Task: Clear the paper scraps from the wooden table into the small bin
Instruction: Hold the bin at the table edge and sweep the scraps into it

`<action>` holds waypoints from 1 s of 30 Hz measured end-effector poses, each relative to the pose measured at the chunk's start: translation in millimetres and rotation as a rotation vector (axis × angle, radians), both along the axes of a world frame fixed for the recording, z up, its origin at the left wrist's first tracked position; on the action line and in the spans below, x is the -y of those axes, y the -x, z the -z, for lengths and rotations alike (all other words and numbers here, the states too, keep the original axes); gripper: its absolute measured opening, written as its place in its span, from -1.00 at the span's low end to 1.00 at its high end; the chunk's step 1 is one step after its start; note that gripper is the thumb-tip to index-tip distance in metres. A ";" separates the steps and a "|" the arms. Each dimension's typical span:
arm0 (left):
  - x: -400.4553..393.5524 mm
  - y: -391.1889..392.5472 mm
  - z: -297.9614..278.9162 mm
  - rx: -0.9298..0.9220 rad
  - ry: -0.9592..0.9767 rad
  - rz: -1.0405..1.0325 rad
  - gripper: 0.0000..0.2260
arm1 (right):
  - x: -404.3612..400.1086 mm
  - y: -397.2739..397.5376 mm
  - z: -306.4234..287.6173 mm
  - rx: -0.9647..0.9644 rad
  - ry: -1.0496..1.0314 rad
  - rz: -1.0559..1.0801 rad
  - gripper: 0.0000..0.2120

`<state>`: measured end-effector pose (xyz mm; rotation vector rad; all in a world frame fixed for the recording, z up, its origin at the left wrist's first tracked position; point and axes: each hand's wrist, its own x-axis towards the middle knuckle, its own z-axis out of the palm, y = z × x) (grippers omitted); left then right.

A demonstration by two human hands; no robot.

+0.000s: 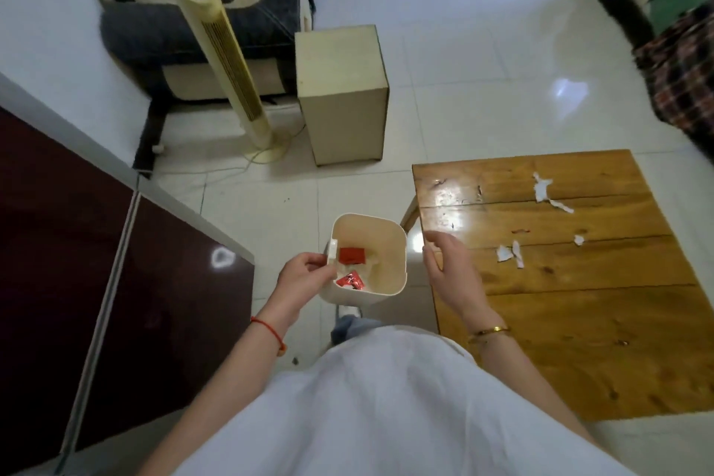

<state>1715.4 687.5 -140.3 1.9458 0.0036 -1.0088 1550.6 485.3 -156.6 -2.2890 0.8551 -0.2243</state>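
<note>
A small cream bin [386, 282] hangs just left of the wooden table [579, 321], with my left hand [307, 274] shut on its left rim. Red wrappers [351, 255] and pale paper lie inside it. My right hand [444, 259] hovers over the table's left edge beside the bin, fingers apart and empty. White paper scraps [510, 253] lie mid-table to the right of that hand. A longer torn strip [544, 191] lies farther back, and a tiny piece [578, 240] sits to the right.
A tall cream tower fan [228, 62] and a beige box [342, 97] stand on the white tiled floor beyond the bin. A dark cabinet [96, 282] runs along the left. Seating with checked cloth [684, 81] is at far right.
</note>
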 end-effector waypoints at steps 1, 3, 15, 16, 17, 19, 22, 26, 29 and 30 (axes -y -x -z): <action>10.1 -16.0 -3.4 0.014 0.001 0.026 -0.43 | 6.5 -12.3 -2.5 0.010 0.008 0.014 -0.73; 32.2 -48.3 -8.3 0.045 0.002 0.081 -0.38 | 20.6 -36.9 -8.4 0.033 0.014 0.049 -0.75; 153.9 -162.5 20.6 0.012 -0.058 0.611 -0.70 | 52.8 -77.8 -1.8 -0.013 0.016 0.586 -0.68; 161.7 -166.1 25.1 0.006 -0.068 0.664 -0.71 | 50.6 -78.4 2.2 -0.023 0.016 0.642 -0.69; 170.8 -169.7 29.2 -0.002 -0.076 0.717 -0.71 | 48.7 -78.9 6.6 -0.027 0.015 0.704 -0.69; 188.5 -175.2 36.8 -0.010 -0.107 0.826 -0.71 | 43.3 -80.9 16.0 -0.043 -0.003 0.845 -0.68; 210.1 -177.4 49.3 0.012 -0.140 1.020 -0.69 | 31.7 -83.0 34.5 -0.086 -0.039 1.029 -0.65; 235.5 -173.6 74.1 0.007 -0.186 1.235 -0.65 | 25.6 -83.3 65.7 -0.129 -0.088 1.187 -0.63; 245.7 -168.9 94.2 -0.001 -0.240 1.330 -0.67 | 27.6 -79.1 86.5 -0.156 -0.123 1.219 -0.62; 247.3 -166.8 104.2 -0.006 -0.264 1.350 -0.68 | 29.4 -76.2 95.2 -0.165 -0.142 1.224 -0.61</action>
